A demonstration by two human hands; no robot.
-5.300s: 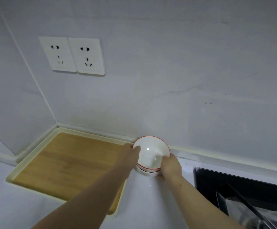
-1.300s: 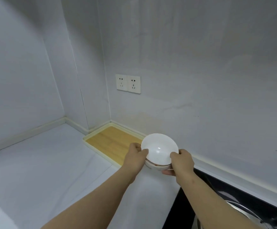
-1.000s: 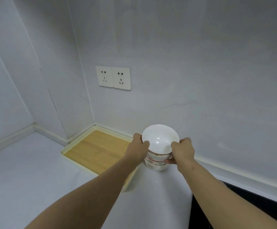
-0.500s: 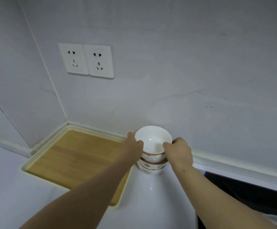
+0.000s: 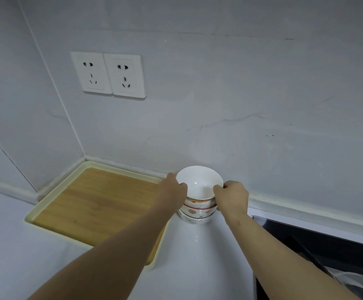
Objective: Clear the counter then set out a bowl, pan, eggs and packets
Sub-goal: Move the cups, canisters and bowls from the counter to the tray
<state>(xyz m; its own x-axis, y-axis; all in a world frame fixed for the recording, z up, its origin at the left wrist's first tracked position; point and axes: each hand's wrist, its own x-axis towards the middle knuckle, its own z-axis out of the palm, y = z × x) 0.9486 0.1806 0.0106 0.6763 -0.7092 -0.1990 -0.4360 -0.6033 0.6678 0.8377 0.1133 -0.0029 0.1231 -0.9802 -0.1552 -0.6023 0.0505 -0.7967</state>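
The left hand (image 5: 174, 191) grips the left rim of the top bowl (image 5: 199, 181), fingers curled over the edge. The right hand (image 5: 232, 198) pinches the right rim of the same bowl, thumb and fingertips closed on it. So two hands hold one bowl, one on each side, both forearms reaching in from the bottom of the view.

The top bowl is plain white inside and sits nested on a stack (image 5: 196, 213) of bowls with red bands and small motifs on their outer walls. Below the top bowl at least two more rims show. Whether a further bowl hides among them cannot be told. The stack stands on the white counter (image 5: 14, 256), close to the wall (image 5: 241, 83), just beside the right end of the tray (image 5: 94, 204).

There is one tray, cream-rimmed with a wooden floor, lying in the corner where two walls meet. The left forearm crosses over its right end.

Two sockets are set side by side on the wall, one (image 5: 91, 72) to the left and one (image 5: 125, 75) to the right, above the tray.

One black hob (image 5: 327, 241) lies to the right of the stack, well apart from it. At the lower right corner, part of one metal vessel (image 5: 358, 284) shows, cut off by the frame edge.
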